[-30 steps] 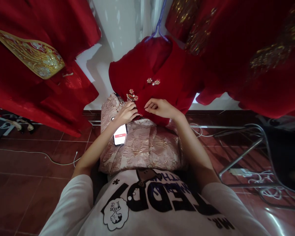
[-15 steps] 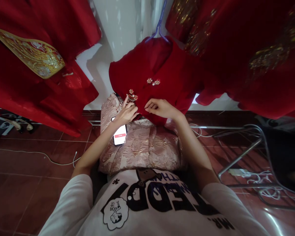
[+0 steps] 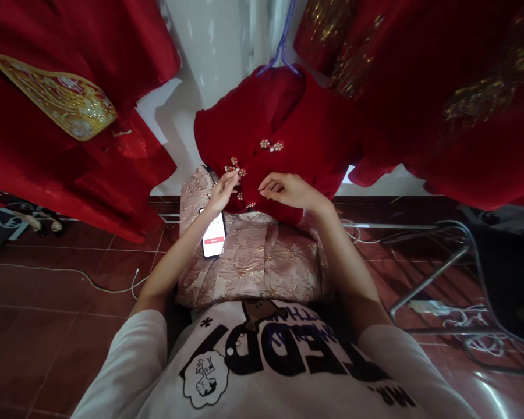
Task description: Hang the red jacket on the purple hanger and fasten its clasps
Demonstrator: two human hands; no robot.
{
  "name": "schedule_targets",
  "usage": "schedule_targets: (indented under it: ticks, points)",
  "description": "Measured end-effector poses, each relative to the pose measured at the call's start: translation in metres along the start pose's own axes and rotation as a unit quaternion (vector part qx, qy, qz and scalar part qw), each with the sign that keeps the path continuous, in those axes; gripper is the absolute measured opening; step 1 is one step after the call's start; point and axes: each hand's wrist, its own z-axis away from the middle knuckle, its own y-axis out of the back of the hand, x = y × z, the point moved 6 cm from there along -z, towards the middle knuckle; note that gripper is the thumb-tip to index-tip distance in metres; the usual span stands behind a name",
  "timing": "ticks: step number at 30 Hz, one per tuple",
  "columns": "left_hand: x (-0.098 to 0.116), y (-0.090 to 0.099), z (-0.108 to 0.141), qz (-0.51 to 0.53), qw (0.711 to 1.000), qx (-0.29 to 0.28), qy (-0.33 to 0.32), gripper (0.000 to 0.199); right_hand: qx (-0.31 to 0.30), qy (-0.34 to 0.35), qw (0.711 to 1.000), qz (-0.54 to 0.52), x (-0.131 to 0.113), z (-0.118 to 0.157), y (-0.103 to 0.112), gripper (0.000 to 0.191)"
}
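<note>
A red garment (image 3: 244,128) hangs from a purple hanger (image 3: 283,43), its lower part meeting the pink brocade cloth (image 3: 262,256) on my lap. My left hand (image 3: 223,191) is at the garment's lower left, its fingers pinched at a beaded ornament (image 3: 241,172). At the lower middle of the garment, my right hand (image 3: 288,191) has its fingers curled together over the fabric; what they hold, if anything, is too small to tell. Another pair of flower-shaped ornaments (image 3: 271,145) sits higher on the red fabric.
A lit phone (image 3: 213,235) lies on the brocade under my left forearm. Red garments (image 3: 87,174) hang at both sides. At the right stands a metal-framed chair (image 3: 474,256), with white cables (image 3: 471,331) on the tiled floor.
My left hand has drawn its fingers in from a wider spread and moved slightly up, uncovering small ornaments near the garment's lower edge. My right hand has barely moved.
</note>
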Motion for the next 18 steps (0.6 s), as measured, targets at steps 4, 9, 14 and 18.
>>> schedule_targets:
  ticks: [4, 9, 14, 18]
  points:
    - [-0.001, -0.004, -0.011, 0.078, 0.995, 0.045, 0.035, 0.034, -0.004, -0.006, 1.0, -0.006, 0.0, 0.0, 0.0, 0.014]
    - [0.004, -0.01, -0.018, 0.095, 0.993, 0.051, 0.038, 0.037, -0.008, -0.008, 1.0, -0.01, 0.0, 0.001, 0.0, 0.015]
    - [0.008, -0.01, -0.017, 0.164, 0.979, 0.079, 0.095, 0.016, -0.012, -0.008, 1.0, -0.01, 0.003, 0.0, 0.0, 0.015]
    - [0.034, -0.023, -0.021, 0.107, 0.992, -0.014, 0.063, 0.018, -0.026, -0.001, 1.0, -0.005, 0.003, 0.001, -0.002, 0.016]
